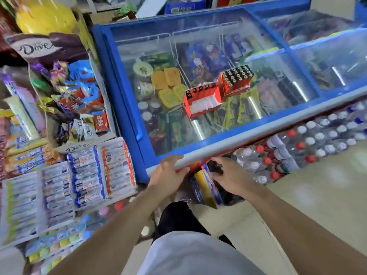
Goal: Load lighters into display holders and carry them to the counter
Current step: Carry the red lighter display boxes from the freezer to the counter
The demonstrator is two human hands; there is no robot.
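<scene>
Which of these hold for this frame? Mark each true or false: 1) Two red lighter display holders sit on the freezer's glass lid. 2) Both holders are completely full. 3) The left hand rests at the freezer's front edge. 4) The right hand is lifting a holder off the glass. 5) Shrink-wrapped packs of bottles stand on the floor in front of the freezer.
1) True: the nearer red cardboard display holder and the farther red display holder stand on the glass lid of the blue chest freezer.
2) False: the nearer one holds a single row; its white tray is mostly bare.
3) True: the left hand touches the grey front rail.
4) False: the right hand is below the rail, near a dark object.
5) True: shrink-wrapped water bottles.
</scene>
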